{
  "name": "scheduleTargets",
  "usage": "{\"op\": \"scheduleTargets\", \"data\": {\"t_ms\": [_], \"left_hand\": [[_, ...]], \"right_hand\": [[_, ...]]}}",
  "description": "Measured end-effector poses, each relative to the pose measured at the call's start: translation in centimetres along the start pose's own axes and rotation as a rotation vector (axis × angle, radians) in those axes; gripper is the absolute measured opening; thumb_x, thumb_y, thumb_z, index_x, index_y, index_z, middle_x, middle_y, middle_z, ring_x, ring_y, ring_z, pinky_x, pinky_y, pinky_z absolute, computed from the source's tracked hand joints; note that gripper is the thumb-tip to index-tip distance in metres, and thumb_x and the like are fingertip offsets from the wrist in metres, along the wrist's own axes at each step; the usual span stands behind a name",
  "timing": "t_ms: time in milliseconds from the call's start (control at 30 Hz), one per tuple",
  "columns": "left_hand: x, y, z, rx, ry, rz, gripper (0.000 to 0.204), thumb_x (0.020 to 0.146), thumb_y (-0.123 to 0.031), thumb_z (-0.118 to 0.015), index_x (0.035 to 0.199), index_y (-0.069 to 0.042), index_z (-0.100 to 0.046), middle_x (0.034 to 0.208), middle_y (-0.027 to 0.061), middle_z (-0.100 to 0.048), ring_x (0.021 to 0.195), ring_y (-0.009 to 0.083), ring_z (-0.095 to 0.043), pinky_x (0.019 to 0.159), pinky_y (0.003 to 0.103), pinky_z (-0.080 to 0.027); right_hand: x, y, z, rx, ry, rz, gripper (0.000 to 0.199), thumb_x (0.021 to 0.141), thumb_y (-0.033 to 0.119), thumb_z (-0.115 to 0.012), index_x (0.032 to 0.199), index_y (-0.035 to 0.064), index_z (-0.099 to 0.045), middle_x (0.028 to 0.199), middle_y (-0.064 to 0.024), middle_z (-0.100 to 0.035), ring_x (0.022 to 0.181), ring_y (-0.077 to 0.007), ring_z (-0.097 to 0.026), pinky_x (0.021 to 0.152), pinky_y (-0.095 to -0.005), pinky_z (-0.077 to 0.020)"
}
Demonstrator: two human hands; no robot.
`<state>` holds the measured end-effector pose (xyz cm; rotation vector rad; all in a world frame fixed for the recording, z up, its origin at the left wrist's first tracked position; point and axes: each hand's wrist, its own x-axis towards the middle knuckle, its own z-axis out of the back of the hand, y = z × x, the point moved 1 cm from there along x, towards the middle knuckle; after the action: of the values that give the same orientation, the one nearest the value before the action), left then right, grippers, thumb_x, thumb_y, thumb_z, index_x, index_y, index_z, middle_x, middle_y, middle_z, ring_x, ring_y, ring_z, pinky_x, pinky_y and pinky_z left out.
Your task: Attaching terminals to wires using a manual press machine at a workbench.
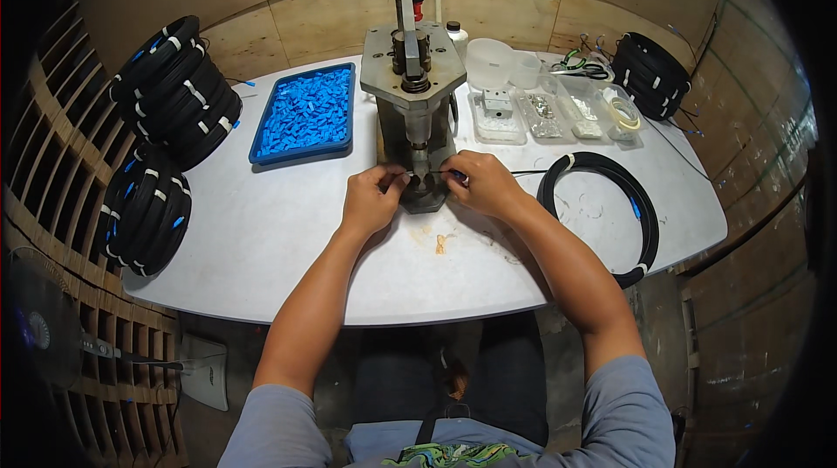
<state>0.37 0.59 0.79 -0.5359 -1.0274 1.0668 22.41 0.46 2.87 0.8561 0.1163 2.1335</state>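
At the middle of the table stands a metal bench press [413, 84], its ram pointing down at a small base. On the left of that base, the fingers of my left hand [375, 198] are pinched together; what lies in them is too small to make out. My right hand [481, 184], on the other side, grips the thin black cable [526, 172], with a bit of blue near the fingers. From there the cable runs right to a black cable coil [646, 228] bound with white ties, and a blue connector shows on the coil.
A blue tray [350, 110] full of small blue parts sits left of the press. Stacked cable coils [187, 110] stand at the far left, more coils [649, 75] at the far right. Clear boxes [540, 115] of small parts, a tape roll [623, 113] and scissors [593, 71] lie behind right.
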Motion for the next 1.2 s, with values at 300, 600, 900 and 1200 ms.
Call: {"op": "scheduleTargets", "data": {"t_ms": [300, 600, 900, 1200], "left_hand": [[0.0, 0.02, 0.12, 0.008, 0.003, 0.011, 0.02, 0.083, -0.015, -0.07, 0.095, 0.0, -0.07, 0.071, 0.0105, -0.069, 0.063, 0.0125, -0.061, 0.063, 0.027, -0.048], [0.05, 0.18, 0.09, -0.004, 0.007, 0.011, 0.019, 0.083, -0.014, -0.069, 0.096, 0.001, -0.07, 0.073, 0.0114, -0.07, 0.065, 0.0133, -0.064, 0.064, 0.027, -0.049], [0.06, 0.35, -0.07, 0.006, 0.015, 0.008, 0.019, 0.084, -0.014, -0.069, 0.096, 0.001, -0.07, 0.075, 0.0115, -0.07, 0.067, 0.0129, -0.064, 0.065, 0.026, -0.049], [-0.02, 0.22, 0.03, 0.007, 0.003, 0.003, 0.02, 0.083, -0.014, -0.069, 0.096, 0.0, -0.07, 0.074, 0.0113, -0.07, 0.065, 0.0126, -0.063, 0.064, 0.027, -0.049]], "right_hand": [[0.13, 0.0, 0.17, 0.013, 0.015, 0.03, 0.014, 0.077, 0.011, -0.065, 0.09, 0.0062, -0.063, 0.082, -0.0118, -0.065, 0.075, -0.0325, -0.064, 0.067, -0.0394, -0.0524], [0.19, -0.03, 0.07, 0.013, -0.002, 0.058, 0.015, 0.076, 0.01, -0.065, 0.089, 0.0052, -0.063, 0.082, -0.013, -0.065, 0.075, -0.0314, -0.065, 0.068, -0.0388, -0.0527], [0.04, -0.29, -0.05, 0.02, 0.015, 0.049, 0.015, 0.076, 0.009, -0.065, 0.09, 0.0053, -0.062, 0.082, -0.013, -0.065, 0.075, -0.0319, -0.064, 0.067, -0.0387, -0.0529], [0.11, -0.17, -0.1, 0.011, 0.015, 0.05, 0.014, 0.077, 0.008, -0.065, 0.091, 0.0057, -0.062, 0.083, -0.0121, -0.065, 0.077, -0.0313, -0.065, 0.068, -0.0388, -0.0529]]}}
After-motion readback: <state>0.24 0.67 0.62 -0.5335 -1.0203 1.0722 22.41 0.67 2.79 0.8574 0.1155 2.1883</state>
